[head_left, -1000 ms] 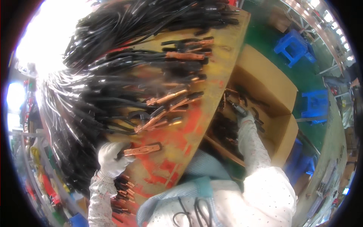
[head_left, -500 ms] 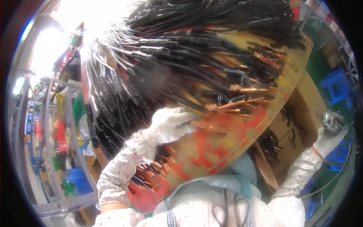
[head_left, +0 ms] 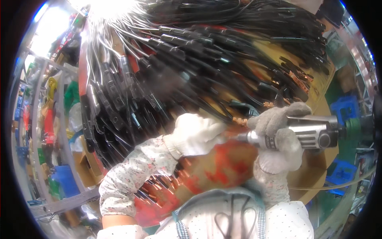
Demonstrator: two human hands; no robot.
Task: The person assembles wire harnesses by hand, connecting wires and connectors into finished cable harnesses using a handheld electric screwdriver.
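My right hand (head_left: 276, 133), in a grey-white glove, is wrapped round a silver power screwdriver (head_left: 312, 133). The tool lies almost level, its narrow tip pointing left at the fingertips of my left hand (head_left: 199, 134). In a white glove, the left hand is closed over the red-and-yellow worn tabletop (head_left: 223, 161). A flat copper jaw showed between its fingers earlier; now the fingers and tool mostly hide it. Just beyond both hands lie black cables (head_left: 207, 75) with copper ends (head_left: 240, 120).
Black cables with long black handles fan across the far tabletop. Bare copper ends (head_left: 183, 173) poke out by my left forearm. A cardboard box (head_left: 310, 171) stands at the right, near blue plastic stools (head_left: 345, 109) and a thin hose (head_left: 338, 187). Shelving (head_left: 43, 99) is at the left.
My right hand has swung in from the far right with the screwdriver, bringing its tip to my left fingers. My left hand has shifted slightly right.
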